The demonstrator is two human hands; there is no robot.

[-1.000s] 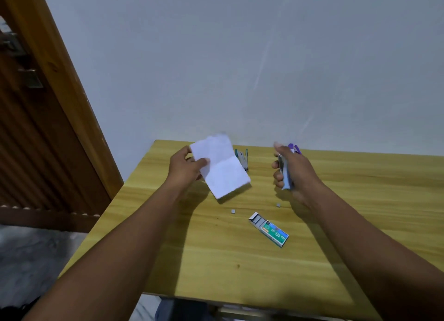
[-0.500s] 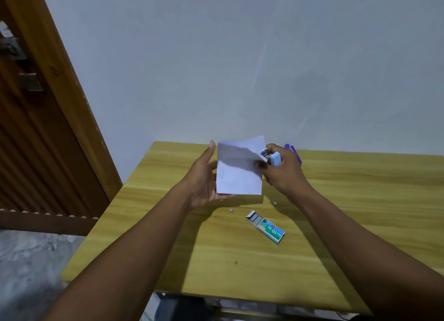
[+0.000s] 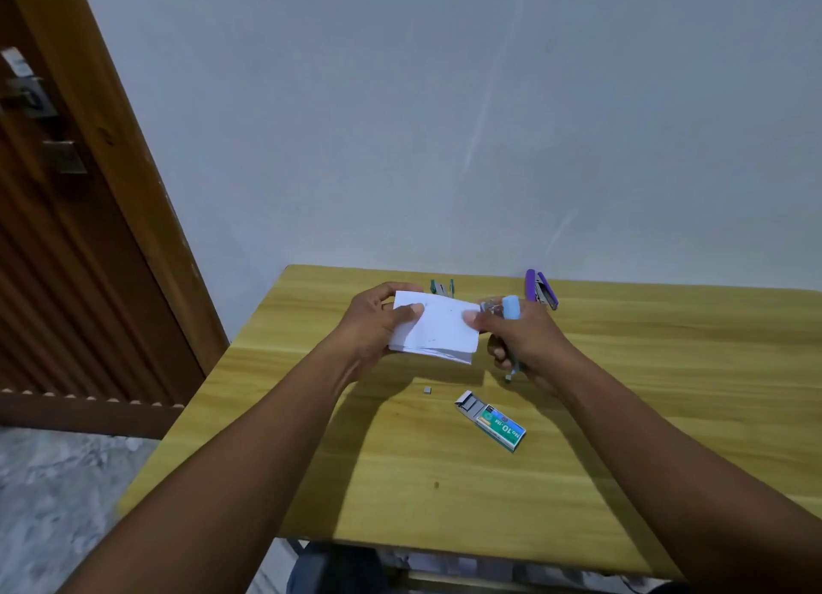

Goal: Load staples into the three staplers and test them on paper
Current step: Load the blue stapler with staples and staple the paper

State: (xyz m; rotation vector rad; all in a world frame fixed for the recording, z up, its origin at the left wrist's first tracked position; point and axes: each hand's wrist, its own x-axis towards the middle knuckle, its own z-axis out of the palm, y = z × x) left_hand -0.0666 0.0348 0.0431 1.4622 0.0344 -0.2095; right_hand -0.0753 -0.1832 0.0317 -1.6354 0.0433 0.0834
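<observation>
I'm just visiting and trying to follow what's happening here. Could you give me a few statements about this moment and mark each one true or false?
1. The left hand holds the folded white paper. True.
2. The right hand is empty. False: it grips a light blue stapler and touches the paper's edge.
3. The purple stapler lies on the table near the wall. True.
4. The staple box is closed. False: its tray is slid partly out.
5. The green stapler is in a hand. False: it sits on the table behind the paper.
</observation>
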